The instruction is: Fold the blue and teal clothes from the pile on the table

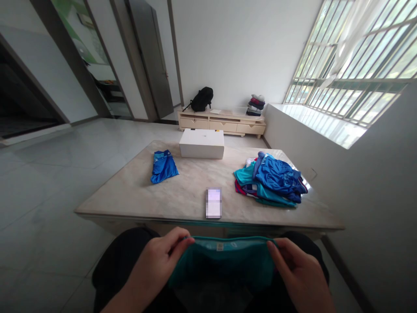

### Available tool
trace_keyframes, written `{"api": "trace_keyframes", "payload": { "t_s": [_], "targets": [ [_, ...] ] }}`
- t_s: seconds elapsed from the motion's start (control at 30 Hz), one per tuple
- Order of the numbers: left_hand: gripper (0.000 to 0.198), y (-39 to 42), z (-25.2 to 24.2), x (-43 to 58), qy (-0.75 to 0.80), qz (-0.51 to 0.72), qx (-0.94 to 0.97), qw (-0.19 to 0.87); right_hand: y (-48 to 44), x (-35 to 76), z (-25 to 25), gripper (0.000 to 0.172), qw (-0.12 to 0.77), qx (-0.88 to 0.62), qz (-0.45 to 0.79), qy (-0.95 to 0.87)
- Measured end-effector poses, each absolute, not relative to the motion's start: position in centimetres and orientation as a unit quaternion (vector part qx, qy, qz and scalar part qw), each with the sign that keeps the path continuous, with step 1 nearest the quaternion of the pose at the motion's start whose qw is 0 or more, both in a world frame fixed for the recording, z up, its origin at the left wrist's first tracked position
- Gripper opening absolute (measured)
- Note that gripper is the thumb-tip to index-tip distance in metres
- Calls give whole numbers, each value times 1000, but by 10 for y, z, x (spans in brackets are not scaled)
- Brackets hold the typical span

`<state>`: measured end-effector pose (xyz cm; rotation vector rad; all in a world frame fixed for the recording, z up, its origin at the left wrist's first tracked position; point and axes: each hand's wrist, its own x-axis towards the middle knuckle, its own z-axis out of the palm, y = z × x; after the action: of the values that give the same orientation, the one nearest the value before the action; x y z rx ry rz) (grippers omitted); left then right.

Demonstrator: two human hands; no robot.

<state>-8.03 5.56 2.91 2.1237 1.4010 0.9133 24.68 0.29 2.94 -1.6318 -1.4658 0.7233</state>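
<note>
Teal garment [224, 261] between both hands

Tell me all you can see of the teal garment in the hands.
The teal garment is thin, smooth fabric, with a small pale label just inside its top edge. It is stretched flat and level between the left hand and the right hand, each pinching one end of that edge. The rest hangs down over the person's dark lap, just in front of the table, without touching it as far as can be seen.

Teal garment [224, 261], blue folded shirt [163, 166], white box [201, 144], blue-teal clothes pile [272, 180], beige marbled table [137, 191]
</note>
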Motion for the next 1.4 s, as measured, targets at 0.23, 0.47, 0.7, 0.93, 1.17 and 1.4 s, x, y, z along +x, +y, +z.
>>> {"api": "trace_keyframes", "payload": {
  "t_s": [0.23, 0.47, 0.7, 0.93, 1.17, 1.4],
  "targets": [
    [33, 47, 0, -35, 557, 381, 689, 267, 8, 203, -5, 55, 430, -543, 607, -389],
    [31, 39, -11, -31, 566, 432, 655, 255, 6, 190, -29, 53, 456, -503, 689, -254],
    [25, 61, -6, -86, 522, 426, 720, 167, 16, 243, -26, 41, 435, -624, 389, -520],
    [23, 64, -3, -94, 463, 395, 778, 156, 17, 263, -15, 33, 355, -644, 259, -626],
    [23, 62, 0, -91, 472, 348, 743, 323, 16, 260, -1, 43, 415, -576, 549, -442],
    [31, 50, 7, -76, 468, 337, 724, 379, 9, 226, -2, 31, 554, -363, 723, -198]
  ]
}}
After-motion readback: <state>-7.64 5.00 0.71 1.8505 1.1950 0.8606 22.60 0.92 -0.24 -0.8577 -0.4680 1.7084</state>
